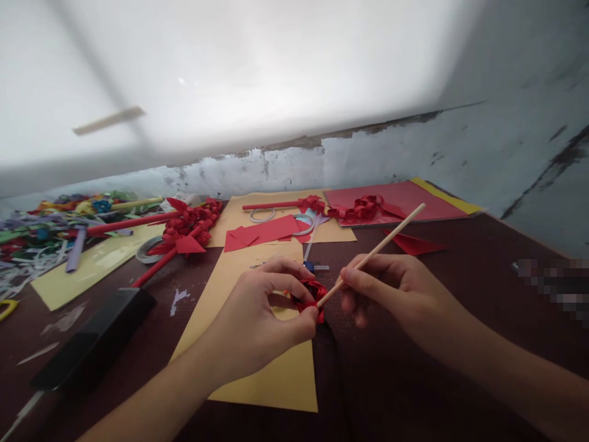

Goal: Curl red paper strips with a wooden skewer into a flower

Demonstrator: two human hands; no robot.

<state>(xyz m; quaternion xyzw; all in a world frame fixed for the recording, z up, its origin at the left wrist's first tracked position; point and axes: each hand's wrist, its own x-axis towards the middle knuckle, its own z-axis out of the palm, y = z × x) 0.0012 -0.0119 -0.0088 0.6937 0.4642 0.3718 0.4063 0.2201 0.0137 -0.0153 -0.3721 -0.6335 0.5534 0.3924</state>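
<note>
Between the fingers and thumb of my left hand is a small red curled paper flower, held above a yellow paper sheet. My right hand pinches a thin wooden stick that slants up to the right. The stick's lower tip touches the red paper beside my left thumb. My left fingers partly hide the flower. Just behind them lies a small dark blue object, mostly covered, whose kind I cannot make out.
Red paper flowers on stems lie at the left, near a black box-like device. Colourful paper strips are heaped at the far left. Tape rolls, red paper pieces and a red folder lie toward the wall.
</note>
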